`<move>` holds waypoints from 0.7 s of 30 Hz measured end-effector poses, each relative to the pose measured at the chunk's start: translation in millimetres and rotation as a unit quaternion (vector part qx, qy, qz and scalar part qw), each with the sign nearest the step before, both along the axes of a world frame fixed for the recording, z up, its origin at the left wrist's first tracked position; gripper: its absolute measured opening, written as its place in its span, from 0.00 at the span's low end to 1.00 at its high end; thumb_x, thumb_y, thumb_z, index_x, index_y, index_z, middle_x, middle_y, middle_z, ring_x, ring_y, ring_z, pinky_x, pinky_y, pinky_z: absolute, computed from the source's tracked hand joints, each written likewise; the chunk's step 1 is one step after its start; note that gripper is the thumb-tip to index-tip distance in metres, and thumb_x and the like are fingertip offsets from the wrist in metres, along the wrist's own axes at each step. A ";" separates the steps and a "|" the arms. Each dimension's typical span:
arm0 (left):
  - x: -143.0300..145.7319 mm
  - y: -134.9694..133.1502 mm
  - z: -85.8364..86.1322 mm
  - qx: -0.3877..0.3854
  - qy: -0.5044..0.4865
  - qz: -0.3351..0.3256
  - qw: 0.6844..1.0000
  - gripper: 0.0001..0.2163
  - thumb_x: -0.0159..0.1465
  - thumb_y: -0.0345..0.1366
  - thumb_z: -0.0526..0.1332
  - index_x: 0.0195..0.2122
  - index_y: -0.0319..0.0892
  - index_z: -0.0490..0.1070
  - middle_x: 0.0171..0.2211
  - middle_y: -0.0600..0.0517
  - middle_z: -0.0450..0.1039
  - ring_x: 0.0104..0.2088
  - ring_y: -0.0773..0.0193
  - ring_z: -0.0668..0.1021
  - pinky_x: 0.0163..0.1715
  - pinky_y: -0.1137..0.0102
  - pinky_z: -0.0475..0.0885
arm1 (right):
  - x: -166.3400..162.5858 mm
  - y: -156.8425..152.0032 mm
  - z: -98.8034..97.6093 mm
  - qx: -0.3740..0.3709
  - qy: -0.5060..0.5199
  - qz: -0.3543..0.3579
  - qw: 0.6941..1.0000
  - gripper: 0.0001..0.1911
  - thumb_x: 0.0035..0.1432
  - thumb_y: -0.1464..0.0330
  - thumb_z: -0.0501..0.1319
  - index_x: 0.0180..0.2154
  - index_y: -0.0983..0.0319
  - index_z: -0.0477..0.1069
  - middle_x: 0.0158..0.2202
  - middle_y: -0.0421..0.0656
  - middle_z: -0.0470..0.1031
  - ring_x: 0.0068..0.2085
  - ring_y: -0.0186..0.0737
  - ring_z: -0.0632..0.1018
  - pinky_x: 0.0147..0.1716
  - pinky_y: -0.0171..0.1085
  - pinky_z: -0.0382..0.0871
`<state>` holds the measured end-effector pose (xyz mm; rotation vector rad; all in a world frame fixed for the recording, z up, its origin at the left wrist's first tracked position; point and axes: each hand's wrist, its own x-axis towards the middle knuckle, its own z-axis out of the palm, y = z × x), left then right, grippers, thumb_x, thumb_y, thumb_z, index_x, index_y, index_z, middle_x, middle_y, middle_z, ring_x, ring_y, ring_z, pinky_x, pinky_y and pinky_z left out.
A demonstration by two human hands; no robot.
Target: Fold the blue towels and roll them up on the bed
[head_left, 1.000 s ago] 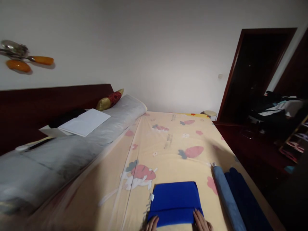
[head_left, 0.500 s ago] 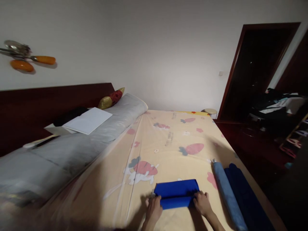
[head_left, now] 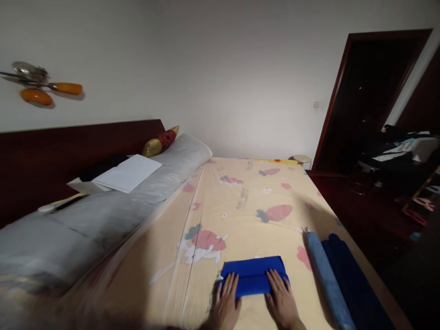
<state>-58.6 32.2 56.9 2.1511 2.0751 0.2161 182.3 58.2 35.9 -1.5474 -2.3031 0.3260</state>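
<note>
A bright blue folded cloth (head_left: 253, 274) lies flat on the bed, a crease running across its middle. My left hand (head_left: 227, 300) rests palm down on its left end, fingers stretched out over the fabric. On the right end, my right hand (head_left: 281, 295) lies the same way, fingers extended and slightly apart. A small white tag (head_left: 219, 277) sticks out at the cloth's left edge. To the right of my right hand lie a rolled light-blue cloth (head_left: 326, 277) and a dark navy rolled cloth (head_left: 354, 284), side by side.
The bed is covered by a cream sheet (head_left: 247, 229) printed with carrots and rabbits. Along the headboard (head_left: 82, 142) runs a grey bedding roll (head_left: 103, 220) with a white flat box (head_left: 128, 173) on it. A stool (head_left: 301, 159) stands beyond the bed's far edge.
The cloth's near part, raised at the fold before, now lies flatter against the far part. My hands have gone from gripping its side edges to lying flat on top.
</note>
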 end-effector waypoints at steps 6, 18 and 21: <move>-37.6 -16.3 -19.0 0.113 0.055 0.054 0.991 0.30 0.59 0.28 0.48 0.63 0.54 0.53 0.65 0.56 0.56 0.66 0.59 0.58 0.63 0.56 0.51 | 34.3 -11.4 -29.1 0.049 -0.012 -0.067 0.997 0.29 0.65 0.61 0.45 0.66 0.54 0.47 0.66 0.42 0.53 0.66 0.45 0.58 0.61 0.49 0.53; -35.3 20.3 7.2 0.051 0.025 0.066 0.996 0.21 0.56 0.29 0.52 0.48 0.49 0.74 0.58 0.51 0.69 0.61 0.56 0.66 0.63 0.52 0.46 | 23.4 20.4 35.5 -0.061 -0.065 -0.110 0.990 0.19 0.53 0.68 0.51 0.44 0.58 0.74 0.55 0.49 0.71 0.58 0.50 0.67 0.57 0.52 0.53; -35.3 24.2 14.7 -0.024 0.028 0.090 0.995 0.21 0.55 0.29 0.50 0.48 0.46 0.74 0.55 0.47 0.72 0.60 0.55 0.67 0.62 0.49 0.46 | 28.1 15.8 39.9 -0.081 -0.074 -0.116 0.987 0.18 0.51 0.67 0.53 0.41 0.59 0.75 0.50 0.51 0.75 0.52 0.52 0.72 0.54 0.52 0.57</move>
